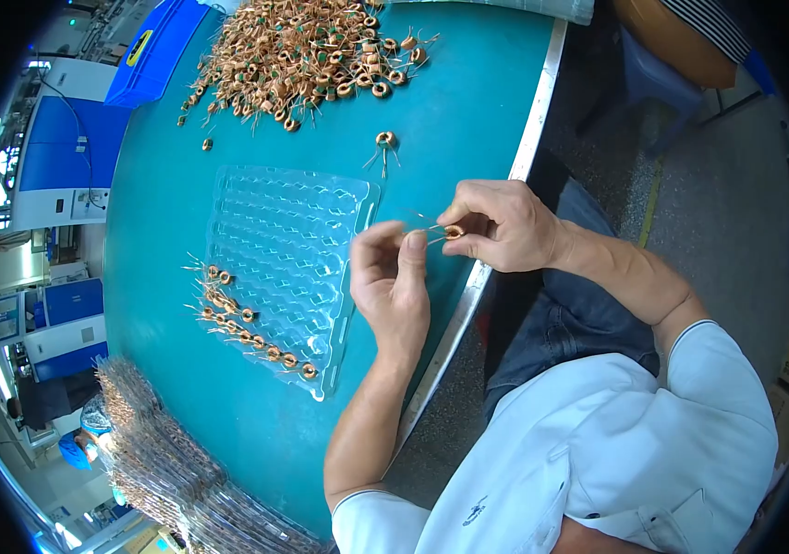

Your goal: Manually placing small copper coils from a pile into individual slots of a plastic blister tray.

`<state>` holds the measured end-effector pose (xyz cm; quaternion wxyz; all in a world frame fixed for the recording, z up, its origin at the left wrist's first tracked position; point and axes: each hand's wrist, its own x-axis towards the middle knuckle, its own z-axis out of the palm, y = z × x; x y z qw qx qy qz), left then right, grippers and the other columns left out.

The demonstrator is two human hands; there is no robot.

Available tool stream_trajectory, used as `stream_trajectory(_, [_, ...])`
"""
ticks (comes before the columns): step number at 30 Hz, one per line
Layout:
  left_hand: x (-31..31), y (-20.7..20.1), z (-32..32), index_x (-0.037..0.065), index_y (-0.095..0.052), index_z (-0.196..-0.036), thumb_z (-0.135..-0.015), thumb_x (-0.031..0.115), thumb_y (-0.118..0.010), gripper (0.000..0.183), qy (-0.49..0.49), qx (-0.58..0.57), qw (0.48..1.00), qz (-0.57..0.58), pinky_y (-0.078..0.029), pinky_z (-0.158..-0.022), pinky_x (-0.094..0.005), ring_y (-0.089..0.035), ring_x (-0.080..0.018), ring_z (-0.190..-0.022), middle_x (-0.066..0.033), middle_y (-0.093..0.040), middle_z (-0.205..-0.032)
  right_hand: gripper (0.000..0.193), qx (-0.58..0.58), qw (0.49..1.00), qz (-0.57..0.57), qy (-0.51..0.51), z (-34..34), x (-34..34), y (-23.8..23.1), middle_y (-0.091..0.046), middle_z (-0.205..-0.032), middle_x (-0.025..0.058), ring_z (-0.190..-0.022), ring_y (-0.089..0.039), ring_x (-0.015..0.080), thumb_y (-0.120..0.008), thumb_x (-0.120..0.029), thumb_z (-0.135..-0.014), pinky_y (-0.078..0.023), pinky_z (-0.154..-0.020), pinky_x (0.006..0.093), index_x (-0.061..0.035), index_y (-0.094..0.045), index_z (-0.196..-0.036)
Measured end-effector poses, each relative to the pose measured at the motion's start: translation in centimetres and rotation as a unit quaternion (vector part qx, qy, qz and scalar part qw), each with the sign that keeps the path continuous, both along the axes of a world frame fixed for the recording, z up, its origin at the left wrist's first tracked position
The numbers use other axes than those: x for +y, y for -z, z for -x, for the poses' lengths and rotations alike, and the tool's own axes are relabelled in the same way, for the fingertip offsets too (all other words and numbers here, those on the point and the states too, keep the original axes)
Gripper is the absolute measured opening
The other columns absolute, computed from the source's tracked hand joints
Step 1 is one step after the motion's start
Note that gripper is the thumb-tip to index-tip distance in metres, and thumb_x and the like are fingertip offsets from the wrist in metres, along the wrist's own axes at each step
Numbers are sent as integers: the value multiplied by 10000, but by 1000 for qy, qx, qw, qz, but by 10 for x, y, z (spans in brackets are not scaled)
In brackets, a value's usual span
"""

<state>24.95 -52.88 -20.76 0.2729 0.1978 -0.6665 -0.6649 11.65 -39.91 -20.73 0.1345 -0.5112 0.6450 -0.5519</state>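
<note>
Between thumb and fingers of my right hand [503,224] is a small copper-wound toroid coil [455,233], its thin wire leads pointing left. My left hand [391,282] is closed at these leads, thumb up against the fingers, which are slightly blurred. Both hands are close together above the table's near edge. Just left of them lies a clear plastic blister tray [350,268] with rows of pockets. Several toroid coils [273,354] sit in its lower-left rows. Beyond my hands a single toroid coil [385,140] lies on the table, leads toward me.
A large heap of toroid coils [293,55] covers the far part of the green table [163,323]. Next to it stands a blue bin [150,55]. Stacked filled trays [182,471] lie at the lower left. The table has a metal edge [540,106]; a stool [658,78] stands beyond it.
</note>
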Motion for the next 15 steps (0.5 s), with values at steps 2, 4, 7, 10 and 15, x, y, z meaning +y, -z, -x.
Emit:
stream_trajectory(2, [9, -1, 1, 6, -453, -1295, -913, 109, -689, 460, -3, 39, 998, -39, -509, -703, -230, -584, -116, -892, -92, -593, -1118, 247, -10, 999, 20, 24, -2, 1, 7, -623, -806, 82, -738, -661, 137, -795, -41, -774, -534, -591, 243, 4, -609, -931])
stream_trajectory(4, [17, -6, 2, -13, -395, -1371, -906, 86, -692, 560, 56, 34, 996, -61, -507, -824, -269, -583, -145, -1021, -121, -534, -1241, 268, -36, 995, 74, 57, -7, -1, 9, -627, -831, 78, -771, -669, 134, -788, -27, -779, -555, -622, 242, -5, -595, -964])
stream_trajectory(7, [19, -4, -2, -30, -516, -1301, -944, 145, -653, 420, 121, -9, 992, -38, -502, -895, -292, -602, -167, -1051, -124, -561, -1238, 262, 74, 991, 98, 58, -13, 0, 4, -625, -835, 106, -774, -675, 186, -762, 27, -767, -546, -623, 277, -26, -600, -967])
stream_trajectory(10, [18, -4, -5, -23, -607, -1205, -951, 110, -636, 288, 87, 3, 996, -36, -497, -904, -286, -608, -165, -1047, -114, -579, -1222, 322, 108, 988, 103, 41, -20, 3, -2, -643, -881, 120, -770, -667, 202, -757, 45, -755, -537, -628, 292, -31, -635, -1043])
stream_trajectory(15, [10, -2, -12, -22, -614, -1191, -922, 79, -669, 292, 122, 26, 986, -112, -520, -815, -256, -624, -119, -926, -70, -645, -1059, 268, -15, 1000, -15, 21, -3, 19, -25, -614, -917, 52, -741, -582, 96, -692, -168, -902, -472, -627, 220, -1, -658, -1110])
